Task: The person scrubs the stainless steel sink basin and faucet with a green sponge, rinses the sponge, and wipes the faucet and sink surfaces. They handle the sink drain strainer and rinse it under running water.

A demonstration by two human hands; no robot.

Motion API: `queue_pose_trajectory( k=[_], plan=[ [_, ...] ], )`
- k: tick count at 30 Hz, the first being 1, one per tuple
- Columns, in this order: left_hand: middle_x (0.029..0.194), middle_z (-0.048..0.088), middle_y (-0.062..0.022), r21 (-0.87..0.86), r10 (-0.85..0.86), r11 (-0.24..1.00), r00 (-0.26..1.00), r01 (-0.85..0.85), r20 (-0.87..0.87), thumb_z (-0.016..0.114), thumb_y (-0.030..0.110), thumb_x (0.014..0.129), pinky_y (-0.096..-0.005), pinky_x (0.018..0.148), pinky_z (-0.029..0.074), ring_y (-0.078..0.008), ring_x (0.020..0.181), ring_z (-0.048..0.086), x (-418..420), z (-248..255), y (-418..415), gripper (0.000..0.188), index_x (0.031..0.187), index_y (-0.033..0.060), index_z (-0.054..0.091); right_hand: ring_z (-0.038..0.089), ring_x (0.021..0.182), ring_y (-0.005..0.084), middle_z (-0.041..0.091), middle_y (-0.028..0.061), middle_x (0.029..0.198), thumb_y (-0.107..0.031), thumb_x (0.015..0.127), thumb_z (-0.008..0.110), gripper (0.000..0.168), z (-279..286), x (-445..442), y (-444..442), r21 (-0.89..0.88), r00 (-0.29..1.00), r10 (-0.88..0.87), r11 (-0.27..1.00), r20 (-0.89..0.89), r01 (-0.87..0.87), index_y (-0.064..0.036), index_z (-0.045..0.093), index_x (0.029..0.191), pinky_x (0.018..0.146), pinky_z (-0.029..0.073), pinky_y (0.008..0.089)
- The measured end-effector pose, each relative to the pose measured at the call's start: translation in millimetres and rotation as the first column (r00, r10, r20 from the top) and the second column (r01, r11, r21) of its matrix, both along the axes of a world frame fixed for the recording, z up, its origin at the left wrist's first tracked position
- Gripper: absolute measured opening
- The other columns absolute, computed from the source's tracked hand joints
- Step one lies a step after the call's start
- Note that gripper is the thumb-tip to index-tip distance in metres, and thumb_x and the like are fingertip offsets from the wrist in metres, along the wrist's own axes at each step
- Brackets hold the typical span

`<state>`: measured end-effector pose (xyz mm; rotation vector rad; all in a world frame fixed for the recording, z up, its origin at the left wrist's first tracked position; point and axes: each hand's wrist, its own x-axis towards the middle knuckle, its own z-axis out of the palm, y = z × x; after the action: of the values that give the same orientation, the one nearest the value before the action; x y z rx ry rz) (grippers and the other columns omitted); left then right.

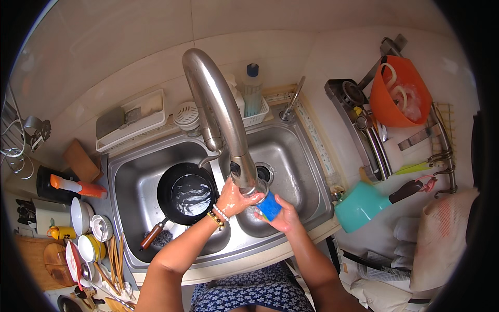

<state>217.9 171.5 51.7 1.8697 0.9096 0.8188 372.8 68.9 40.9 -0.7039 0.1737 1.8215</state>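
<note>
Under the spout of the brushed metal faucet (243, 167), my left hand (233, 199) grips a clear cup (255, 191). The hand is wet, and beaded bracelets circle its wrist. My right hand (286, 216) holds the cup's other end, where there is a bright blue area (269, 206); whether this is print on the cup or a separate piece, I cannot tell. Both hands are over the right sink basin (304, 183). A black frying pan (165, 204) with water in it sits in the left basin (136, 175), its wooden handle towards me.
A dark scrubber (161, 238) lies by the pan handle. Bowls (82, 214) and chopsticks (115, 257) crowd the left counter. A soap bottle (252, 89) stands behind the faucet. On the right hang an orange colander (397, 93) and a turquoise pan (362, 208).
</note>
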Motion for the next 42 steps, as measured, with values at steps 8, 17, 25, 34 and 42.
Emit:
queue_pose_trajectory(
  k=[8, 17, 25, 34, 42],
  plan=[
    [0.102, 0.052, -0.0186, 0.147, 0.061, 0.989, 0.982, -0.035, -0.180, 0.079, 0.029, 0.053, -0.0423, 0.082, 0.041, -0.0360, 0.094, 0.049, -2, -3, -12, 0.070, 0.110, 0.0012, 0.048, 0.048, 0.109, 0.0313, 0.050, 0.0167, 0.119, -0.011, 0.079, 0.060, 0.019, 16, 8, -1, 0.476, 0.465, -0.347, 0.858, 0.814, -0.193, -0.009, 0.052, 0.096, 0.095, 0.036, 0.0512],
    [0.081, 0.056, -0.0219, 0.024, 0.096, 0.995, 0.975, -0.093, -0.202, 0.079, 0.031, 0.048, -0.0432, 0.071, 0.047, -0.0394, 0.078, 0.057, 1, 10, -26, 0.083, 0.109, -0.0031, 0.036, 0.054, 0.089, 0.0398, 0.057, 0.0216, 0.095, -0.024, 0.084, 0.051, 0.027, 22, -22, 67, 0.185, -0.145, -0.269, 0.885, 0.952, -0.428, -0.001, 0.054, 0.098, 0.076, 0.042, 0.0468],
    [0.101, 0.060, -0.0129, 0.055, 0.107, 0.992, 0.993, -0.109, 0.042, 0.060, 0.027, 0.082, -0.0370, 0.069, 0.050, -0.0285, 0.082, 0.062, -3, -78, -13, 0.050, 0.119, 0.0009, 0.038, 0.054, 0.070, 0.0353, 0.056, 0.0166, 0.073, -0.030, 0.081, 0.057, 0.029, 38, -79, 99, 0.018, -0.465, -0.382, 0.788, 0.798, -0.616, -0.002, 0.055, 0.075, 0.066, 0.043, 0.0430],
    [0.099, 0.063, -0.0063, -0.903, 0.454, 0.141, 0.784, 0.406, 0.423, 0.037, 0.051, 0.089, -0.0310, 0.079, 0.050, -0.0163, 0.088, 0.061, -5, -28, -1, 0.050, 0.110, 0.0087, 0.054, 0.052, 0.053, 0.0393, 0.053, 0.0192, 0.056, -0.022, 0.082, 0.053, 0.025, 52, -23, 49, 0.180, -0.338, -0.300, 0.922, 0.892, -0.344, -0.001, 0.056, 0.069, 0.051, 0.040, 0.0448],
    [0.111, 0.058, -0.0083, -0.876, 0.364, 0.237, 0.798, 0.419, 0.480, 0.039, 0.046, 0.092, -0.0354, 0.079, 0.052, -0.0178, 0.093, 0.061, 12, -26, 6, 0.050, 0.117, 0.0034, 0.047, 0.055, 0.055, 0.0349, 0.055, 0.0187, 0.061, -0.019, 0.080, 0.058, 0.019, 32, 20, 8, 0.036, -0.341, -0.092, 0.985, 0.936, -0.167, -0.001, 0.057, 0.075, 0.052, 0.041, 0.0390]
  ],
)
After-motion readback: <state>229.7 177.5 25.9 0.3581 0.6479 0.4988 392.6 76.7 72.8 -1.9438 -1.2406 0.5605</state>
